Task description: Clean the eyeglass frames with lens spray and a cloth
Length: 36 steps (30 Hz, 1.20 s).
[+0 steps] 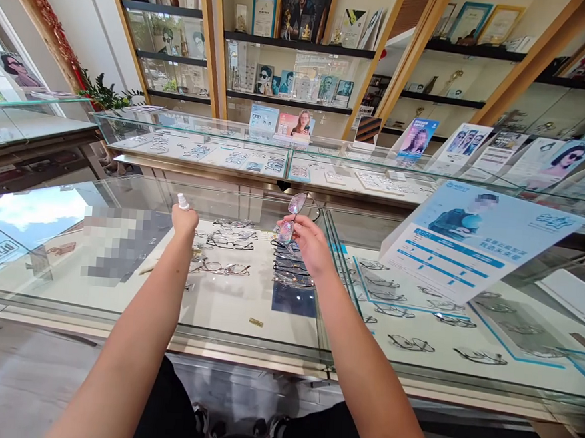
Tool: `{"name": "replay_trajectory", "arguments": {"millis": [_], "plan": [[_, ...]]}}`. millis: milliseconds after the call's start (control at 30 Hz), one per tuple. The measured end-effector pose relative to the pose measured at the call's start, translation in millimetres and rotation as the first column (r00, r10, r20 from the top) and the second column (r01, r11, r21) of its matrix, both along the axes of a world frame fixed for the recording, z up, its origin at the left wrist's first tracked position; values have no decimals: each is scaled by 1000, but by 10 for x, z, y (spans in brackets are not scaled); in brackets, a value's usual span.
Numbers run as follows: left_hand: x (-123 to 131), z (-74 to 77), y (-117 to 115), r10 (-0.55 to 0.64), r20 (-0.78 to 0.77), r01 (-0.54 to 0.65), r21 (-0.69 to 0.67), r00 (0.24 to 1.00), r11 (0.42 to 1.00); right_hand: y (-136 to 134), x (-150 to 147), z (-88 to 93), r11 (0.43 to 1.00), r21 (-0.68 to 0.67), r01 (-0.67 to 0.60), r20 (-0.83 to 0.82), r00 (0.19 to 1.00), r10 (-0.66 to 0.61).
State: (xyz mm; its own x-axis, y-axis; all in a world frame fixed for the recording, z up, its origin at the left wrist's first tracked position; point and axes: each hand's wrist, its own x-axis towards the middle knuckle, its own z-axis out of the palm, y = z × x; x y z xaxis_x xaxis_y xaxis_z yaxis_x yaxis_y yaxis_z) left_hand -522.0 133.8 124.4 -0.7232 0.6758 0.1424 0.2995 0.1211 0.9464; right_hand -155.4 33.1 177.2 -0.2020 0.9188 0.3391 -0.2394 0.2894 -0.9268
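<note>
My left hand (185,220) is closed around a small bottle with a white spray nozzle (182,202); the fingers hide the bottle's body. A pair of eyeglasses (297,204) is pinched in my right hand (313,242), tilted so one lens sits above the other. Both hands are raised over the glass-topped display counter (244,339). Beneath my right hand, several glasses frames (293,272) lie in a column inside the case. Between my two forearms, more glasses (226,268) rest on the pale case floor.
A large blue-and-white sign (471,238) stands on the counter at right, above more glasses (411,343). To the left, a dark grey cloth or mat (142,262) shows partly blurred out. A second glass showcase (227,154) runs across the back, before shelves (299,46) of framed pictures.
</note>
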Motion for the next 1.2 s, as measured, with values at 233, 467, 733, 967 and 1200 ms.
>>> {"name": "replay_trajectory", "arguments": {"millis": [233, 467, 733, 967, 1200], "plan": [[20, 44, -67, 65, 75, -61, -61, 995, 996, -21, -21, 41, 999, -19, -37, -53, 998, 36], [219, 363, -302, 262, 88, -264, 5, 961, 965, -41, -24, 94, 999, -30, -42, -101, 994, 39], [104, 621, -1091, -77, -53, 92, 427, 996, 900, -38, -49, 103, 998, -39, -51, -107, 993, 46], [-200, 412, -1735, -408, -466, 294, -300, 785, 908, -44, -34, 97, 997, -21, -70, -100, 993, 68], [-219, 133, -1803, -448, -453, 267, -408, 771, 873, 1, -28, 50, 998, -22, -64, -87, 994, 62]]}}
